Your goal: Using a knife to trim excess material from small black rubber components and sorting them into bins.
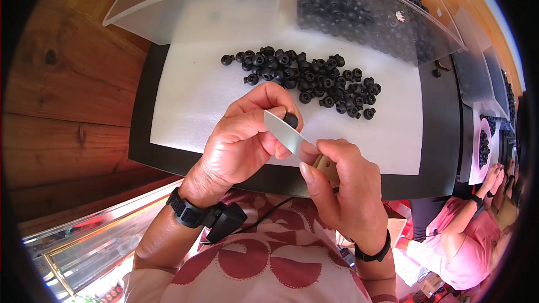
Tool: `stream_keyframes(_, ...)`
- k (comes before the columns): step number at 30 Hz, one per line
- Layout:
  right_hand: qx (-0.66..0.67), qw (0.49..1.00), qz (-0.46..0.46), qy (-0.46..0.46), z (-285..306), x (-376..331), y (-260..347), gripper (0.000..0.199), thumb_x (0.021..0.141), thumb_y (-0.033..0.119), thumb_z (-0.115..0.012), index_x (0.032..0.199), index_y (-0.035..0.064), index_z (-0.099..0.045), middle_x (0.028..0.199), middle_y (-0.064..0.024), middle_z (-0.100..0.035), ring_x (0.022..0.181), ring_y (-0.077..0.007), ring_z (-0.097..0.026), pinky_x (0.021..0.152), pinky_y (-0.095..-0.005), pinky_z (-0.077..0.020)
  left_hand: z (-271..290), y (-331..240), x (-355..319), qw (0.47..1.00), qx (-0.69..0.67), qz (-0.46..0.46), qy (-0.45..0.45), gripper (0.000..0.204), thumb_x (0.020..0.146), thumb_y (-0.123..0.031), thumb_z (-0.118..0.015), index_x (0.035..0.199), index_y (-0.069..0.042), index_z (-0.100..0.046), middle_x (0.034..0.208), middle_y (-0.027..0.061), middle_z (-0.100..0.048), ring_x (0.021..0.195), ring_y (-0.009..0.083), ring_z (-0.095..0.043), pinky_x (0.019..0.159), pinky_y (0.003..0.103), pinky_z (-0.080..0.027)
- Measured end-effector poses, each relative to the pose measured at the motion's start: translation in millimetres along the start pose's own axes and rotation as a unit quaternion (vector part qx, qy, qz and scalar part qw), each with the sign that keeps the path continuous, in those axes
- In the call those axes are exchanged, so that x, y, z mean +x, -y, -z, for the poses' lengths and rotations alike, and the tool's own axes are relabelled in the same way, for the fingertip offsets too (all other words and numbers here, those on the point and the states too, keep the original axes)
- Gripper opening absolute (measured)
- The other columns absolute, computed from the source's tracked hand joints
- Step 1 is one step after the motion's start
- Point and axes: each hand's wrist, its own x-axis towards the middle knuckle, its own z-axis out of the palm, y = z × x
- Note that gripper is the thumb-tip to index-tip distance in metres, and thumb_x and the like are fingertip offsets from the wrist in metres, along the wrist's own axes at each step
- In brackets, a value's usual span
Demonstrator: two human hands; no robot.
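Note:
My left hand [238, 143] pinches a small round black plastic piece [291, 119] between thumb and fingers. A short knife with a pale handle is in my right hand [353, 185], its fingers wrapped around the handle. The knife's blade [284, 134] points up and left, its flat crossing in front of the left fingers, close to the black piece. Whether the edge touches the piece, I cannot tell. Beyond both hands lies a loose pile of similar black pieces [307, 78], several showing round holes, on a white sheet [188, 106].
Two translucent plastic bins stand at the far side: the left bin [196, 8] holds some black pieces, the right bin [365, 33] many. A dark table border [441, 134] frames the sheet. A person [466, 235] works at the right beside a pink tray [476, 174].

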Motion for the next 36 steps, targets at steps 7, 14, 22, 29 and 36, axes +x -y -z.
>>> stream_keyframes(7, 0.001, 1.0, 0.002, 0.0, -1.2, 1.3, -1.6, 0.034, 0.09, 0.01, -0.074, 0.116, 0.0007, -0.055, 0.087, -0.0124, -0.063, 0.064, -0.0306, -0.065, 0.052, -0.0402, -0.0486, 2.1, 0.3, -0.5, 0.999, 0.027, -0.011, -0.012, 0.023, 0.101, -0.023, -0.062, 0.105, -0.002, -0.055, 0.083, 0.0141, -0.059, 0.065, 0.0138, -0.054, 0.058, 0.025, -0.046)
stream_keyframes(14, 0.005, 1.0, -0.008, 0.005, -2.2, 1.4, -3.7, 0.033, 0.09, 0.009, -0.073, 0.115, 0.001, -0.054, 0.085, -0.0115, -0.063, 0.063, -0.0309, -0.064, 0.052, -0.0401, -0.0481, -1.5, 0.5, -2.0, 0.999, 0.038, -0.026, -0.027, 0.033, 0.096, -0.029, -0.068, 0.104, 0.0, -0.055, 0.087, 0.0144, -0.06, 0.063, 0.0113, -0.05, 0.061, 0.024, -0.047)
stream_keyframes(22, 0.008, 1.0, -0.005, -0.002, -1.9, 1.1, -5.3, 0.032, 0.09, 0.008, -0.073, 0.115, 0.0013, -0.054, 0.083, -0.011, -0.063, 0.064, -0.0301, -0.065, 0.052, -0.0398, -0.0482, -2.9, 0.3, -2.2, 0.998, 0.053, -0.019, -0.032, 0.038, 0.094, -0.032, -0.072, 0.104, 0.001, -0.055, 0.087, 0.014, -0.06, 0.064, 0.0107, -0.051, 0.062, 0.024, -0.048)
stream_keyframes(29, 0.014, 1.0, -0.005, 0.0, -1.8, 0.6, -5.9, 0.031, 0.091, 0.008, -0.073, 0.114, 0.0014, -0.054, 0.084, -0.0113, -0.064, 0.064, -0.0301, -0.066, 0.052, -0.0398, -0.0486, -2.2, 2.0, -2.9, 0.997, 0.068, -0.022, -0.037, 0.04, 0.094, -0.035, -0.072, 0.104, 0.0, -0.056, 0.088, 0.0146, -0.061, 0.065, 0.0113, -0.052, 0.063, 0.023, -0.048)
stream_keyframes(36, 0.008, 1.0, -0.007, 0.0, -2.0, -0.2, -6.4, 0.031, 0.091, 0.009, -0.073, 0.114, 0.0015, -0.053, 0.084, -0.0118, -0.064, 0.064, -0.0306, -0.066, 0.052, -0.0394, -0.0485, -1.6, 3.7, -2.5, 0.997, 0.069, -0.023, -0.038, 0.038, 0.094, -0.034, -0.072, 0.105, -0.001, -0.056, 0.087, 0.0135, -0.061, 0.065, 0.0116, -0.053, 0.062, 0.024, -0.047)
